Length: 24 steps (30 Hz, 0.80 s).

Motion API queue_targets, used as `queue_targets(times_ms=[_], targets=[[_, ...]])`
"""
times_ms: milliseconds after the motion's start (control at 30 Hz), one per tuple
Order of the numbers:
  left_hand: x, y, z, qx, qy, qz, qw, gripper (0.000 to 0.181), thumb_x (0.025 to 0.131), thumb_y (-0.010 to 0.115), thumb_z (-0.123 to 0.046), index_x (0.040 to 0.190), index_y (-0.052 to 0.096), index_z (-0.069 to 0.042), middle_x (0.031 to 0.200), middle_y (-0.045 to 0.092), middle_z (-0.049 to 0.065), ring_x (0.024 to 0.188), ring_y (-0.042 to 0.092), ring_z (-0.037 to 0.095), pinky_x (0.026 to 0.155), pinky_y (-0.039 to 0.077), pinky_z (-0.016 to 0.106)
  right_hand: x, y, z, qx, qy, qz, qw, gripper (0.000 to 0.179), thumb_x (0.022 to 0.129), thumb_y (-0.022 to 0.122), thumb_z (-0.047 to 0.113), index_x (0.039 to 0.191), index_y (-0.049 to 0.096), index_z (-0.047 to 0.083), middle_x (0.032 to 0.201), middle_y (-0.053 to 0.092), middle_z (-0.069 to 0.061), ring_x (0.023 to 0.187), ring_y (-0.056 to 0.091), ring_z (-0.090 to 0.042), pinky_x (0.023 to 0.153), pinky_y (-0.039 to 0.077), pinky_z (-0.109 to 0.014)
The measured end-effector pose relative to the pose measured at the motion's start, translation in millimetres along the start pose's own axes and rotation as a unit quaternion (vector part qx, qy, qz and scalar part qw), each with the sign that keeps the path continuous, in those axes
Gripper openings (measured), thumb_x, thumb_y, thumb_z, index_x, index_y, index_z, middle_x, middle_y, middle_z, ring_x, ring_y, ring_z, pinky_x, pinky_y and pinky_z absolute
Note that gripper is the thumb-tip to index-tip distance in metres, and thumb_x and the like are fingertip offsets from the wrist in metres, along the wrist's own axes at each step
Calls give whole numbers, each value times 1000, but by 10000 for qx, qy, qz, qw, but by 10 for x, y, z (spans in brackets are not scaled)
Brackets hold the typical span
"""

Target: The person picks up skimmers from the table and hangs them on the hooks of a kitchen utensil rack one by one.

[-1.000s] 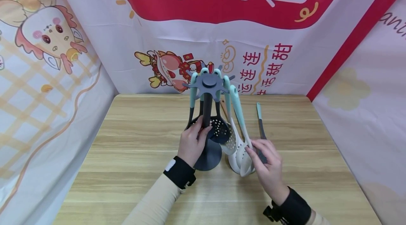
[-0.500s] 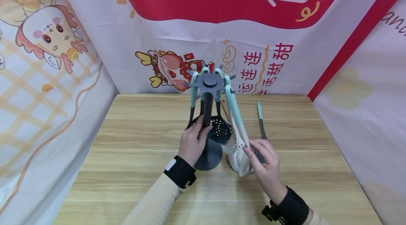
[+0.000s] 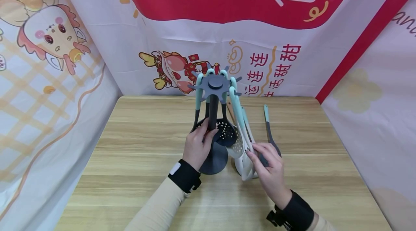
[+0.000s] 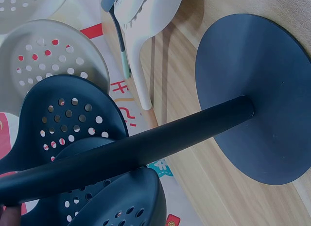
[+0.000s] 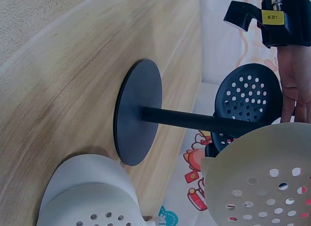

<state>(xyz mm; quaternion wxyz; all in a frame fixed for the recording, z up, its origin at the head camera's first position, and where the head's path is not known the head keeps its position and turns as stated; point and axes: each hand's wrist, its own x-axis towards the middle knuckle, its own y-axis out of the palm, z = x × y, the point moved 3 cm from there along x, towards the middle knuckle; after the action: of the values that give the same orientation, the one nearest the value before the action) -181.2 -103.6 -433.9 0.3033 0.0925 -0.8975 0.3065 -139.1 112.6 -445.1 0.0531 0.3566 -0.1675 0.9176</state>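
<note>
My left hand (image 3: 199, 144) grips the dark post of a utensil stand (image 3: 214, 86), whose round base (image 4: 272, 138) is on the table. Dark skimmers (image 3: 225, 133) with mint handles hang from its hooks, along with a pale skimmer (image 3: 237, 144). Between thumb and fingers, my right hand (image 3: 271, 167) pinches a white skimmer (image 3: 238, 111) low on its mint-and-white handle. The handle's top end overlaps one of the stand's right hooks. In the right wrist view, a pale perforated bowl (image 5: 262, 177) fills the lower right.
White utensils (image 4: 141, 17), one perforated, lie on the table right of the base, partly hidden by my right hand in the head view. Behind that hand lies a dark utensil (image 3: 267, 129) with a mint handle tip. Printed cloth (image 3: 182, 32) hangs behind the wooden table (image 3: 136, 173).
My right hand has shifted slightly left, bringing the white skimmer's handle top over to the stand's hook. The left hand holds the post in the same place.
</note>
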Motion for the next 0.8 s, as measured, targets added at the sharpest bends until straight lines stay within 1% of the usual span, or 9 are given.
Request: queue_targets(times_ms=[167, 400, 600, 800], targets=[[-6, 0, 0, -18, -14, -9, 10000, 30, 97, 64, -16, 123, 62, -1, 99, 74, 12, 86, 74, 22, 74, 62, 34, -2, 27, 2, -59, 119, 97, 9999, 27, 79, 72, -15, 104, 71, -5, 95, 69, -14, 96, 59, -5, 85, 49, -13], [-1, 9, -3, -13, 60, -60, 10000, 28, 95, 66, -11, 122, 62, -2, 98, 74, 11, 86, 74, 22, 74, 62, 34, 0, 59, -21, -91, 133, 208, 9997, 27, 80, 73, -13, 105, 72, -4, 95, 69, -14, 95, 59, -5, 83, 50, -16], [-10, 7, -2, 13, 118, -94, 9999, 28, 96, 66, -13, 121, 62, -1, 98, 74, 12, 85, 73, 22, 74, 62, 34, 9, 75, -43, -195, 200, 287, 9992, 27, 81, 74, -9, 107, 72, -2, 97, 70, -13, 97, 60, -5, 85, 50, -16], [-15, 7, -1, 22, 94, -75, 9999, 28, 96, 65, -14, 121, 62, -1, 98, 74, 12, 85, 73, 22, 74, 62, 34, 24, 89, -55, -333, 216, 352, 9986, 26, 81, 76, -7, 107, 72, -2, 101, 70, -12, 99, 61, -5, 85, 52, -14]])
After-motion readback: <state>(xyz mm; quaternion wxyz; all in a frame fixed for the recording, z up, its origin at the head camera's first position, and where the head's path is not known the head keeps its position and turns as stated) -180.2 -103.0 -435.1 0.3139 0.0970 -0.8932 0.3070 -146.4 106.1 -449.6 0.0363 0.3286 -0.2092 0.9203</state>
